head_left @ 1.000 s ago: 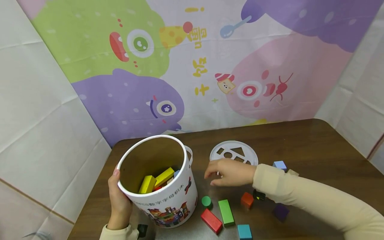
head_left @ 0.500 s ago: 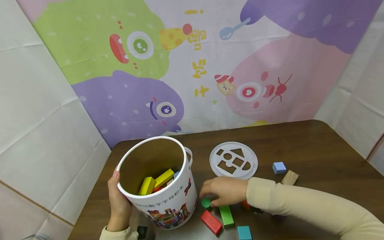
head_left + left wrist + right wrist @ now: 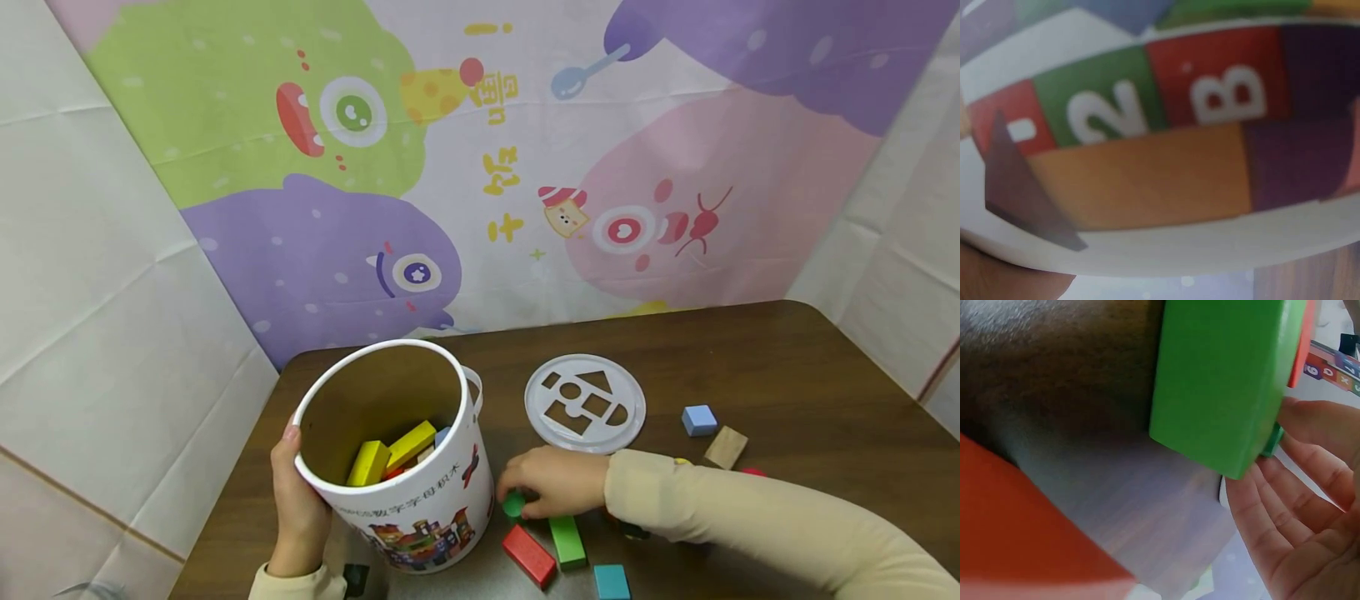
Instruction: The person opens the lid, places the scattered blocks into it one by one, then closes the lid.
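My left hand grips the left side of a white bucket, thumb at its rim; the other fingers are mostly hidden. Yellow blocks and several others lie inside the bucket. Just right of the bucket, my right hand pinches a small green cylinder block between thumb and fingers, low over the table. In the right wrist view the cylinder shows only partly, behind a long green block. A red block lies in front of this hand. The left wrist view shows printed letter blocks on the bucket wall.
A white lid with shaped cutouts lies behind the right hand. Toward the right are a light blue cube and a bare wood block. A teal block sits near the front. The right sleeve covers other blocks.
My right hand has come down toward me from beside the lid to the green cylinder and closed its fingertips on it. The left hand and bucket have stayed put.
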The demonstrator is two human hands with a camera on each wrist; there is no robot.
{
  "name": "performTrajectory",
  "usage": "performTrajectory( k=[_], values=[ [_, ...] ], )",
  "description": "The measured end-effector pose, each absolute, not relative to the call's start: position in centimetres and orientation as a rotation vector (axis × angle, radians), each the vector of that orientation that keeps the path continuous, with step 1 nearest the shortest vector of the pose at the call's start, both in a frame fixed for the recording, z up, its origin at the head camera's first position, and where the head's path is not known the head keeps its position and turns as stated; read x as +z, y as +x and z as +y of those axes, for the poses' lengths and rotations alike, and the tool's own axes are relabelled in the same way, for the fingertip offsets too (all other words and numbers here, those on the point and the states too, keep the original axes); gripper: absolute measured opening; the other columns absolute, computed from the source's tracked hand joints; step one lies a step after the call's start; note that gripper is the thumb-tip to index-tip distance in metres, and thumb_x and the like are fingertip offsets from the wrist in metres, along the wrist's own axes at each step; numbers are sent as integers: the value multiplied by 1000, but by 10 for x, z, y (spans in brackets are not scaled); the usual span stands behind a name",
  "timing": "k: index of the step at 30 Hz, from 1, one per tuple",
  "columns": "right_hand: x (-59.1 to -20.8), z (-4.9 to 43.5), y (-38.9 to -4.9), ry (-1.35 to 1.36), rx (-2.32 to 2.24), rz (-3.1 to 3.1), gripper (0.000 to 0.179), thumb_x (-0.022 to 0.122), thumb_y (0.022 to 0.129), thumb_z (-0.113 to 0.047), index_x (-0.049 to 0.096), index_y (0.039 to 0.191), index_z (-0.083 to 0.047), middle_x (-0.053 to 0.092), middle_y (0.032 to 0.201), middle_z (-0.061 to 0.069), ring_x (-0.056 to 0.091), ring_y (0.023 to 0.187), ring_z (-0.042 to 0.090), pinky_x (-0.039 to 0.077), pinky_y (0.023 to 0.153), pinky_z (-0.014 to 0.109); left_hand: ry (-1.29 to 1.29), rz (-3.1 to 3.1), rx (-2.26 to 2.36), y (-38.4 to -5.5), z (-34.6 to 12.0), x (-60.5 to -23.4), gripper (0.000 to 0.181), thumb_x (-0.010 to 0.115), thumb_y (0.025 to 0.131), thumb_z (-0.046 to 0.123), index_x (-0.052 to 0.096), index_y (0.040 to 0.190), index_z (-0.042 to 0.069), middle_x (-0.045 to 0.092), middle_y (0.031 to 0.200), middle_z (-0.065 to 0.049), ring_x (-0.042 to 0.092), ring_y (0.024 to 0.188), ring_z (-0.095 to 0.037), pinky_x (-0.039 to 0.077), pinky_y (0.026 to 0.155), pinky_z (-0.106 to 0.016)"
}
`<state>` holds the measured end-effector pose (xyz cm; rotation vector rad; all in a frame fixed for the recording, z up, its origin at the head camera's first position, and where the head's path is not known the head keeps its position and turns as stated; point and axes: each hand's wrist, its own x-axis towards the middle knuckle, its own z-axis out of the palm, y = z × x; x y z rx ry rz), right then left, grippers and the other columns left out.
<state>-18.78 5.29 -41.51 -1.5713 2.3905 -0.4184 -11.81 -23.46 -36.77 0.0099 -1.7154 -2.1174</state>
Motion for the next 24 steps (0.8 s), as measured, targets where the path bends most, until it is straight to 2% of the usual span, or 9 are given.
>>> performTrajectory(
  k=[10,12,16,19,24],
  values=[
    [-415,53,-189,-1512,-461,2379,27,69,90,-18,67,116,-15,69,109,-6,60,98,1,48,89,19,1,-1715,-2130,-117,-234,-366,52,21,101,40,46,140,17,55,128,3,51,120,-15,42,101,-32],
    [-411,55,-190,-1501,-503,2378,27,69,90,-18,67,116,-14,69,108,-7,59,94,0,48,86,18,-13,-1718,-2125,-118,-235,-369,52,22,101,41,45,141,17,54,129,3,50,120,-15,41,101,-32],
    [-394,61,-192,-1477,-646,2386,25,69,89,-15,67,114,-11,68,104,-5,59,89,3,49,81,17,-70,-1708,-2124,-124,-244,-382,55,25,101,43,41,145,14,53,132,1,49,121,-16,42,101,-33],
    [-377,66,-193,-1443,-769,2392,25,68,90,-12,67,115,-9,67,104,-3,60,90,2,51,82,17,-137,-1681,-2142,-130,-253,-393,56,25,102,41,39,147,10,53,134,-1,51,120,-16,43,99,-32],
    [-342,74,-195,-1436,-924,2429,26,67,91,-13,67,118,-10,67,105,-3,64,91,0,54,83,19,-94,-1705,-2123,-124,-243,-381,55,24,101,43,42,144,14,54,130,2,51,119,-15,43,100,-32]
  ],
)
